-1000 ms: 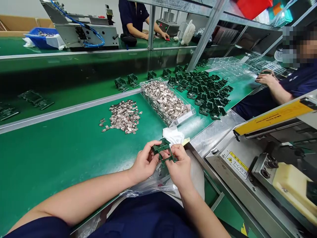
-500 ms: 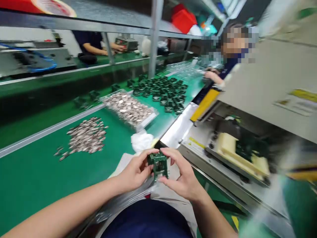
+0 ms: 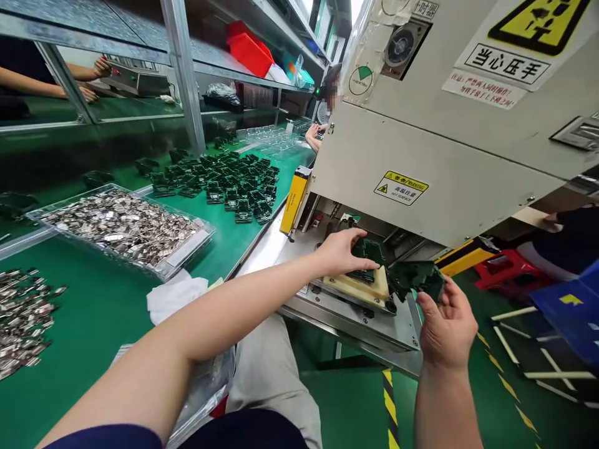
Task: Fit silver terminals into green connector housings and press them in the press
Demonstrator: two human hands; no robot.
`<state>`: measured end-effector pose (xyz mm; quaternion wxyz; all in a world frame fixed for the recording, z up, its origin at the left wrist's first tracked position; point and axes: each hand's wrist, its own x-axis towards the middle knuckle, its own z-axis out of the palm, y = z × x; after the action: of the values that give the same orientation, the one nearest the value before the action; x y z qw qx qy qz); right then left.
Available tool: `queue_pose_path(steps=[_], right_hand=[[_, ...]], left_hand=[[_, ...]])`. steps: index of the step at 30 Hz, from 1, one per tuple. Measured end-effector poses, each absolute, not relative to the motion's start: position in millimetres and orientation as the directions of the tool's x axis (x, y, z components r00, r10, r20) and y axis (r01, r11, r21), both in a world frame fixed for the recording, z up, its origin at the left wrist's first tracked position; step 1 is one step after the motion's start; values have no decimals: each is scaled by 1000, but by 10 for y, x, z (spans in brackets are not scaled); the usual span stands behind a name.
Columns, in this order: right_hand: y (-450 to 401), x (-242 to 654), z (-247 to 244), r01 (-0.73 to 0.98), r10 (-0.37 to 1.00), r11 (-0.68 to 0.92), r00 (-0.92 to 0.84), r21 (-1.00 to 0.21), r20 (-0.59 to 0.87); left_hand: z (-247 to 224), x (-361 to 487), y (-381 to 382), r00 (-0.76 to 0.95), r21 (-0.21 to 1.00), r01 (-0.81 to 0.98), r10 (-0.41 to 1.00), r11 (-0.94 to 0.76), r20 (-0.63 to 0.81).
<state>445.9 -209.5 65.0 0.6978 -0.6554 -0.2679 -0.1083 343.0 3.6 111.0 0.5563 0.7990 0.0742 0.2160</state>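
Observation:
My left hand (image 3: pixel 344 252) reaches into the press machine (image 3: pixel 402 162), thumb and fingers around a dark green part (image 3: pixel 369 251) at the cream-coloured fixture (image 3: pixel 358 285). Just right of the fixture, my right hand (image 3: pixel 447 318) pinches another dark green part (image 3: pixel 418 277) between thumb and fingers. Many similar green parts (image 3: pixel 234 178) lie piled on the green table (image 3: pixel 93 299). A clear tray (image 3: pixel 126 227) is full of small metal pieces, and a loose heap of metal pieces (image 3: pixel 23 318) lies at the left.
Yellow guard bars (image 3: pixel 296 201) flank the machine opening. A white cloth (image 3: pixel 175 296) lies near the table edge. A metal post (image 3: pixel 182 75) holds up the shelf with a red bin (image 3: pixel 249 50). Another person's hand (image 3: pixel 313 134) shows behind the machine; a blue crate (image 3: pixel 571 312) is at right.
The view has turned right toward the machine. My hands have parted from the green part they held together; the left is now at the fixture, the right holds a part beside it.

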Motion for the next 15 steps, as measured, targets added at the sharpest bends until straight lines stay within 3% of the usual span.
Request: queue_pose_path(steps=[4, 8, 12, 15], right_hand=[[-1760, 4548, 819, 625, 483, -130, 718, -769, 502], [-1490, 4639, 1003, 690, 729, -303, 612, -657, 306], [-1584, 4635, 942, 718, 760, -348, 592, -602, 267], [-1957, 4526, 773, 727, 611, -512, 682, -457, 401]], left_hand=[[1032, 2745, 278, 859, 981, -178, 474, -76, 192], [763, 1742, 555, 878, 1000, 8, 478, -16, 0], [339, 1247, 672, 876, 983, 179, 462, -42, -139], [131, 1292, 679, 895, 985, 160, 430, -64, -118]])
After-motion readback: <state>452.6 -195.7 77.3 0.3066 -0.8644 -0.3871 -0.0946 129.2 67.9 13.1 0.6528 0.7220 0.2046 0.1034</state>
